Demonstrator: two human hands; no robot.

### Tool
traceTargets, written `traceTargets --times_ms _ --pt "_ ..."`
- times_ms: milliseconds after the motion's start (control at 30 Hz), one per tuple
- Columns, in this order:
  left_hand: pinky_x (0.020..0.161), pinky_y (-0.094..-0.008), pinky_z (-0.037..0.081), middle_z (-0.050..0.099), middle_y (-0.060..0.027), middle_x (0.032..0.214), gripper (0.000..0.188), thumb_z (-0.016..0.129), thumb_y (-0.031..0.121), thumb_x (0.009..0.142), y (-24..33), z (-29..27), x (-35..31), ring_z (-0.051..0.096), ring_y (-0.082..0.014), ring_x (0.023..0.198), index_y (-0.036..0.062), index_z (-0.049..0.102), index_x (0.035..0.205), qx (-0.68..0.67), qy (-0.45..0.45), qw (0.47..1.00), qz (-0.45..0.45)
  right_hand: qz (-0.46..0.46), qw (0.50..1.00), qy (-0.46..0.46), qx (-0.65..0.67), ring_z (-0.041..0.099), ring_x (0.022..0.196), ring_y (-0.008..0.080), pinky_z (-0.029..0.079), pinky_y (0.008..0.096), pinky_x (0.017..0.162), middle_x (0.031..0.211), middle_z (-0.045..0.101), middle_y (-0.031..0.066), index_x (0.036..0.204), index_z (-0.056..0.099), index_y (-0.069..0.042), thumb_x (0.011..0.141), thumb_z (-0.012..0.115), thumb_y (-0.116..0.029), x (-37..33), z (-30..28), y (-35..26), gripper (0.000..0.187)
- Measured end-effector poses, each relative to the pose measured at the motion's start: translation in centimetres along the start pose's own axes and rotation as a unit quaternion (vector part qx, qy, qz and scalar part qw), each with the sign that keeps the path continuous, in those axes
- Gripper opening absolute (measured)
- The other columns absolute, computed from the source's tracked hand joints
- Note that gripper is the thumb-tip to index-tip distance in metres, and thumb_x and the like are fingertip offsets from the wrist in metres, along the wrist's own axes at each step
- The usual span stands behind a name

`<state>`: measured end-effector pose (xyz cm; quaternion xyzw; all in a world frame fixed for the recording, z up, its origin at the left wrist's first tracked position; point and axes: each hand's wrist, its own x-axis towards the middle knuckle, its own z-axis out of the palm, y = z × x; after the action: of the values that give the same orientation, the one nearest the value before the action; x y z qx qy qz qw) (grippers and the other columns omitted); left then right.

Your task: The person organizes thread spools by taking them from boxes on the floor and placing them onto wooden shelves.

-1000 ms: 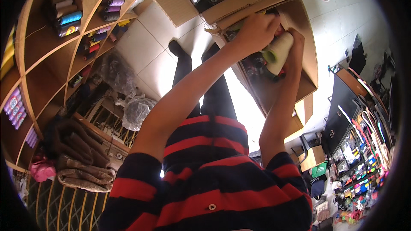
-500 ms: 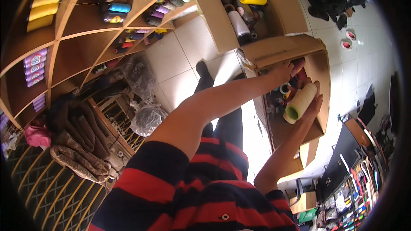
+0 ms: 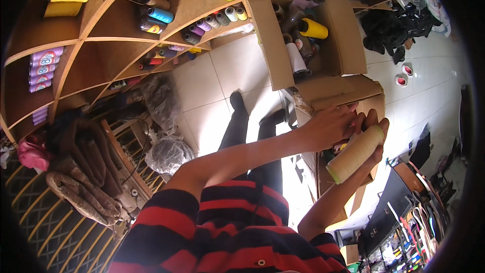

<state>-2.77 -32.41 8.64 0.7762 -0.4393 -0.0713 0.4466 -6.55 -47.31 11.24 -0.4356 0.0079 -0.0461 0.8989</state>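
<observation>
A cream thread cone [image 3: 355,155] with a green rim lies tilted in my right hand [image 3: 380,144], whose fingers wrap round its far side. My left hand [image 3: 326,127] is beside the cone's upper end, above the open cardboard box [image 3: 371,90]. Its fingers are curled in close to my right fingertips. Whatever they may pinch is too small or hidden to make out. Below my hands, the box's contents are mostly covered, with only a bit of coloured thread showing.
Beyond stands another open carton [image 3: 351,45] holding several cones, among them a yellow thread cone [image 3: 313,28]. Wooden shelves [image 3: 108,45] with thread spools curve along the left. Folded brown cloth [image 3: 83,172] and a clear plastic bag [image 3: 169,152] lie at left. Slippers [image 3: 401,80] rest on the tiles.
My left hand has drawn back from a dark red cone in the box to beside my right hand. The cream cone has been lifted towards me and turned. The view has shifted too.
</observation>
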Motion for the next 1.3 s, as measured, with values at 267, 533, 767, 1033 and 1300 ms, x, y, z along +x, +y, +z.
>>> traceTargets --times_ms 267,533,767,1033,1300 --pt "0.081 -0.0362 0.042 0.049 -0.0085 0.099 0.036 0.059 -0.013 0.066 -1.1 -13.1 -5.0 0.050 -0.0253 0.098 0.0105 0.065 0.093 -0.157 0.145 0.970 -0.119 0.046 0.995 -0.085 0.026 0.052 0.072 0.0247 0.053 0.0509 0.078 0.081 0.041 0.0076 0.089 0.052 -0.010 0.070 0.079 -0.036 2.8 4.7 2.9 0.041" --pt "0.075 -0.0314 0.043 0.049 -0.0085 0.099 0.041 0.050 -0.019 0.071 -1.4 -22.7 -9.3 0.051 -0.0238 0.093 0.0091 0.067 0.096 -0.182 0.211 0.952 -0.129 0.128 0.822 -0.441 0.337 0.057 0.073 0.0304 0.046 0.0392 0.061 0.086 0.045 0.0068 0.085 0.055 -0.006 0.064 0.080 -0.028 9.0 11.1 13.9 0.039" --pt "0.079 -0.0326 0.042 0.053 -0.0074 0.102 0.037 0.053 -0.010 0.078 -2.2 -23.6 -12.8 0.047 -0.0222 0.103 0.0067 0.059 0.111 -0.107 0.499 0.841 -0.180 0.157 0.853 -0.337 0.366 0.055 0.072 0.0258 0.042 0.0339 0.062 0.077 0.042 0.0037 0.084 0.053 -0.010 0.069 0.079 -0.031 8.2 20.6 17.5 0.037" --pt "0.081 -0.0261 0.044 0.060 -0.0082 0.103 0.034 0.048 0.027 0.098 -8.1 -23.7 -16.3 0.055 -0.0124 0.093 -0.0010 0.052 0.117 -0.330 0.389 0.788 -0.344 0.237 0.927 -0.257 0.134 0.055 0.081 0.0212 0.045 0.0299 0.071 0.088 0.051 0.0066 0.087 0.050 -0.008 0.080 0.071 -0.024 13.6 22.5 18.9 0.027" --pt "0.076 -0.0341 0.051 0.061 -0.0183 0.093 0.037 0.075 0.026 0.078 -20.4 -26.0 -15.9 0.063 -0.0270 0.084 -0.0024 0.062 0.099 0.071 0.423 0.854 -0.293 0.081 0.957 -0.081 -0.267 0.056 0.065 0.0065 0.044 0.0202 0.054 0.074 0.058 -0.0001 0.087 0.058 -0.003 0.078 0.076 -0.018 21.8 21.6 20.8 0.025"
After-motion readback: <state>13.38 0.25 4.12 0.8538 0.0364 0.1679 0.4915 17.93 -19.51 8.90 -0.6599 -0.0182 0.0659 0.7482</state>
